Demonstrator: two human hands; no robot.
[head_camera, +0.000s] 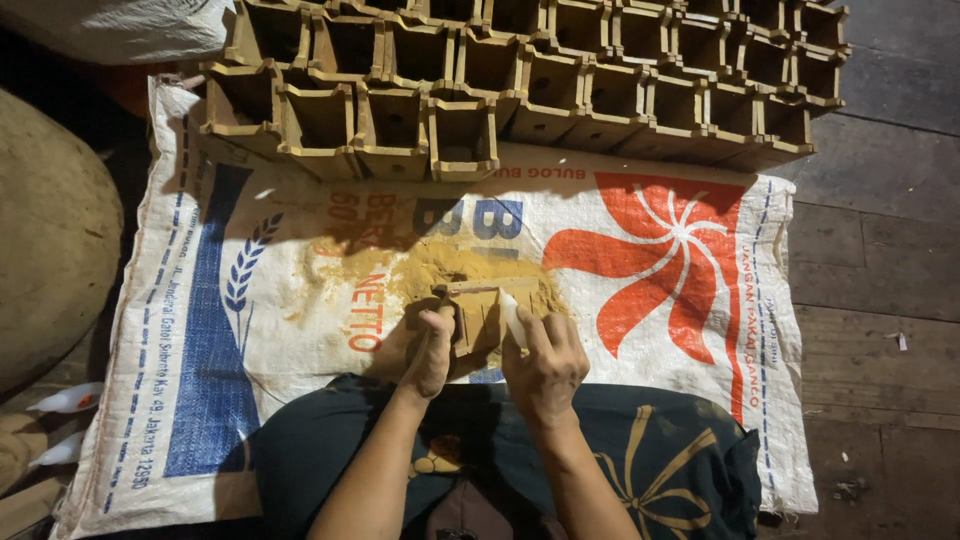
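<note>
The box (478, 312), a small open wooden one, sits between both hands just above the lap, over a patch of sawdust (440, 265) on the sack (250, 330). From the left hand (428, 352) it lies at about 1 o'clock; from the right hand (545, 360) at about 10 o'clock, touching both. The left hand is curled closed around the box's left wall, thumb up along the edge. The right hand is half closed, its fingers pressing a pale flat piece (508, 315), perhaps sandpaper, against the box's right side; I cannot tell exactly what it is. The box's open mouth faces upward toward 12 o'clock, where rows of like boxes (520, 80) are stacked, well apart from the hands.
</note>
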